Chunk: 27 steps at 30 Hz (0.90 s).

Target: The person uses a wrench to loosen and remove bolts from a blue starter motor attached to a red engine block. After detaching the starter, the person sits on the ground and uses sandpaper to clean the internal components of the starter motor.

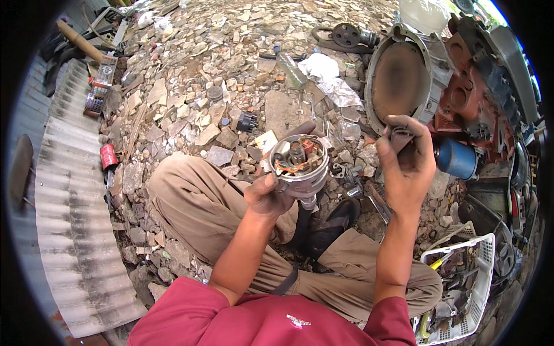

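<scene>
- Left hand [270,197]: curled firmly around a round metal housing [306,187], thumb against its side.
- The housing: held above stony ground [190,69], silvery, open-topped, orange wire [295,168] showing inside.
- Right hand [412,158]: raised, fingers bent, nearly closed, pinching a small dark piece [400,139].
- White basket [486,271]: dark oddments, something yellow [437,264].

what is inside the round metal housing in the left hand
Inside the metal housing, an orange wire and a central post show; whatever lies beneath them is covered.
</scene>
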### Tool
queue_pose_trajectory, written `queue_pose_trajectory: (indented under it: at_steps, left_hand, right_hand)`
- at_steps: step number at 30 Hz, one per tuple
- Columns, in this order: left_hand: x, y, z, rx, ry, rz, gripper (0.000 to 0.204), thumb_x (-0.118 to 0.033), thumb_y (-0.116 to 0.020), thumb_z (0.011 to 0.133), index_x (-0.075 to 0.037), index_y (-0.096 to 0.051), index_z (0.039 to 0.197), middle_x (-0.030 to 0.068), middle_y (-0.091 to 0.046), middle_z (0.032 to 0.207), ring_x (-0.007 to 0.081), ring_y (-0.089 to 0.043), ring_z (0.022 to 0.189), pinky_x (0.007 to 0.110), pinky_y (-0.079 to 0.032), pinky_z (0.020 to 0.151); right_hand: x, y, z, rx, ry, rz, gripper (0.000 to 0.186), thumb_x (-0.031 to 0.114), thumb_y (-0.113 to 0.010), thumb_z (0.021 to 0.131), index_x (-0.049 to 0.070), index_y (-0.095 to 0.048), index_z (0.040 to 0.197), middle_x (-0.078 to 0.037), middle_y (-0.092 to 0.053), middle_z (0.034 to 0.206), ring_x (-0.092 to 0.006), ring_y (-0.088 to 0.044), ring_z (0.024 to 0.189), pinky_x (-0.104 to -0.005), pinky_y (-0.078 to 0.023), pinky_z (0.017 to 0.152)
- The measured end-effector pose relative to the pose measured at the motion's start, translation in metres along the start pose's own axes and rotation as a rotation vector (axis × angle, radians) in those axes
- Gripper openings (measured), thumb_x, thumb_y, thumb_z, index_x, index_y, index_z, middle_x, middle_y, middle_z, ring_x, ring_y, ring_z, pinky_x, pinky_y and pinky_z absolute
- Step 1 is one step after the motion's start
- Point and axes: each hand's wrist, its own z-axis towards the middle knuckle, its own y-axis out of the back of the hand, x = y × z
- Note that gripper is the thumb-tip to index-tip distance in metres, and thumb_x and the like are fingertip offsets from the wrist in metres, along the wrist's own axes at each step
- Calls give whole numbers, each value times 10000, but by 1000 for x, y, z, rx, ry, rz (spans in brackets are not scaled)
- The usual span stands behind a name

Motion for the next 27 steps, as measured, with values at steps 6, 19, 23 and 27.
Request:
queue_pose_trajectory:
  at_steps: [6,19,23,27]
  left_hand:
    - [0,-10,-2,-21,17,-71,1123,-526,-703,723,140,-169,1452,245,-561,1255,364,-606,1131,420,-550,939]
    - [0,-11,-1,23,50,-19,1116,-646,-580,783,158,-174,1442,291,-532,1290,330,-609,1138,403,-534,949]
    - [1,-8,-1,49,67,-95,1049,-600,-591,804,129,-205,1453,256,-539,1305,308,-599,1157,398,-494,987]
    - [-1,-9,-2,34,81,-147,991,-568,-577,822,112,-230,1455,245,-542,1310,302,-610,1138,405,-492,983]
  right_hand:
    - [19,-9,-3,195,233,-236,224,-78,-733,721,-7,-680,927,-120,-628,878,-175,-616,743,-262,-503,610]
    - [24,-12,-8,367,375,-337,385,1,-753,605,13,-689,985,-110,-619,861,-265,-603,721,-354,-465,619]
    - [26,-9,-8,390,331,-298,453,1,-753,606,-1,-677,1052,-127,-609,908,-259,-600,745,-358,-471,631]
    - [40,-10,-3,365,248,-342,501,-4,-737,625,-11,-658,1120,-147,-592,966,-262,-593,765,-370,-470,707]
